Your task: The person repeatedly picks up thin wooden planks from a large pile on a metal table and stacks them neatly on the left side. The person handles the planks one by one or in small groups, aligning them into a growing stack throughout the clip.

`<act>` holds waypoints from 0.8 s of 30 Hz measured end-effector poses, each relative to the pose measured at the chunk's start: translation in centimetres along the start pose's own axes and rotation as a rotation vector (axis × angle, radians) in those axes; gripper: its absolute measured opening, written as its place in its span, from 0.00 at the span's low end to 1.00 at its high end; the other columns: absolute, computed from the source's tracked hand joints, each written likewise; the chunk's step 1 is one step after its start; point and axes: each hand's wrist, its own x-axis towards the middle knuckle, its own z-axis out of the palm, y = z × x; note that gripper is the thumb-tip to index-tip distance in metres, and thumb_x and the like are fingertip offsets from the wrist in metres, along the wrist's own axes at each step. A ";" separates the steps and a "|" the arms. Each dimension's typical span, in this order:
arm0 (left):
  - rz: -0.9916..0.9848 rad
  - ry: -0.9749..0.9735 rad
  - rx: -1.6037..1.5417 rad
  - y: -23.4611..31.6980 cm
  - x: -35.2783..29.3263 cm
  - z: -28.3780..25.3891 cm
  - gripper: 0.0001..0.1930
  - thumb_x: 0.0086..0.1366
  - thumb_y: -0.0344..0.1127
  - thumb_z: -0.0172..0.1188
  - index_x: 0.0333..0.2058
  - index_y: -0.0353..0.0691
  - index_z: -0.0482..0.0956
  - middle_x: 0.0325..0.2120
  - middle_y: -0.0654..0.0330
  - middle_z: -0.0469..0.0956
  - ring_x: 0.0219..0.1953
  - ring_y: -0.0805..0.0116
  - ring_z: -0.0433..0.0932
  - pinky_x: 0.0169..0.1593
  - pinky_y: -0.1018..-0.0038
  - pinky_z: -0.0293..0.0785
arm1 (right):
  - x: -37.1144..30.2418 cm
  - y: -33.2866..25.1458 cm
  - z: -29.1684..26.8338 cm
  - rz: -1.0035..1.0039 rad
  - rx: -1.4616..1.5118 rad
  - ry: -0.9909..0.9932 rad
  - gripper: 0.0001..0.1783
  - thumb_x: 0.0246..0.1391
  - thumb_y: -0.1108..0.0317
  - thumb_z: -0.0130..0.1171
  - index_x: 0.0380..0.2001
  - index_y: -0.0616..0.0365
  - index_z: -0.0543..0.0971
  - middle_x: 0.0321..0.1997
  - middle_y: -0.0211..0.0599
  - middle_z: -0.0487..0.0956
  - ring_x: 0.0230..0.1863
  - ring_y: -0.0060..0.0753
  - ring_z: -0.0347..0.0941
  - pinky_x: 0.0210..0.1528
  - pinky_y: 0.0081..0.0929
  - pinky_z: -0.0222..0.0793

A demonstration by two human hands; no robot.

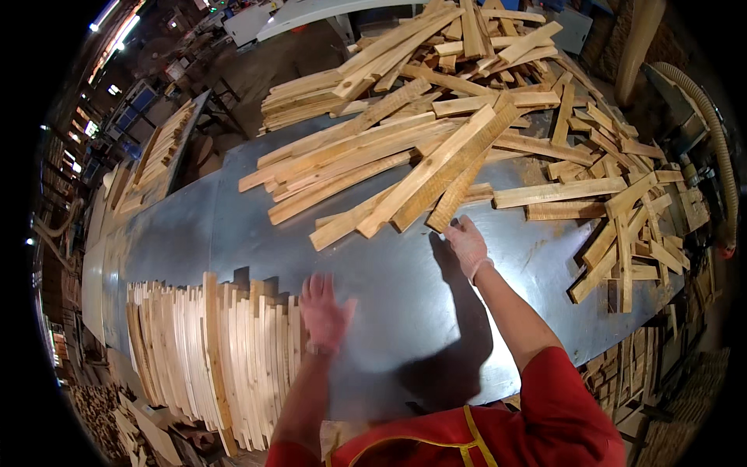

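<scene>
My right hand (468, 244), in a pale pinkish glove, is at the near end of a rough wooden slat (464, 189). Its thumb and fingers close on the slat's corner, and the slat slants back into the pile. My left hand (324, 313), gloved alike, has its fingers apart and holds nothing. It hovers at or rests against the right end of a row of wooden strips (257, 350) lined up side by side; I cannot tell if it touches them. One longer strip (212, 335) sticks out of that row at both ends.
A grey metal tabletop (373, 288) lies under everything. A tall jumbled heap of slats (482, 47) covers its far side, with more loose slats (622, 233) at the right. Farther left stands another table of strips (159, 152). A ribbed hose (712, 132) hangs at the right.
</scene>
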 end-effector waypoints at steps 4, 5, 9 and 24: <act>-0.026 -0.002 -0.032 3.3 13.6 4.1 0.46 0.55 0.61 0.72 0.67 0.41 0.70 0.67 0.48 0.70 0.69 0.47 0.67 0.68 0.48 0.64 | 3.1 -1.3 0.8 -0.047 0.359 -0.113 0.35 0.56 0.65 0.67 0.65 0.67 0.71 0.52 0.43 0.82 0.50 0.35 0.77 0.55 0.27 0.72; -0.045 0.016 0.017 3.4 15.9 4.7 0.47 0.55 0.64 0.70 0.67 0.42 0.70 0.65 0.49 0.72 0.69 0.48 0.67 0.67 0.48 0.64 | 3.2 -2.2 1.3 -0.008 0.361 -0.110 0.36 0.56 0.65 0.67 0.66 0.67 0.70 0.53 0.43 0.82 0.51 0.35 0.77 0.55 0.27 0.71; -0.105 -0.335 0.059 8.8 20.8 4.6 0.45 0.55 0.71 0.67 0.61 0.41 0.74 0.60 0.50 0.78 0.62 0.49 0.76 0.62 0.52 0.71 | 3.8 -3.5 0.8 0.091 0.444 -0.019 0.39 0.57 0.66 0.69 0.68 0.71 0.66 0.59 0.48 0.80 0.57 0.37 0.76 0.60 0.28 0.71; -0.359 -0.711 -0.916 10.9 -5.7 -1.0 0.29 0.58 0.45 0.73 0.54 0.35 0.78 0.44 0.46 0.85 0.49 0.48 0.85 0.55 0.59 0.78 | -15.3 1.2 0.5 0.166 0.119 -0.192 0.32 0.57 0.60 0.65 0.62 0.67 0.75 0.51 0.45 0.84 0.50 0.37 0.80 0.55 0.32 0.75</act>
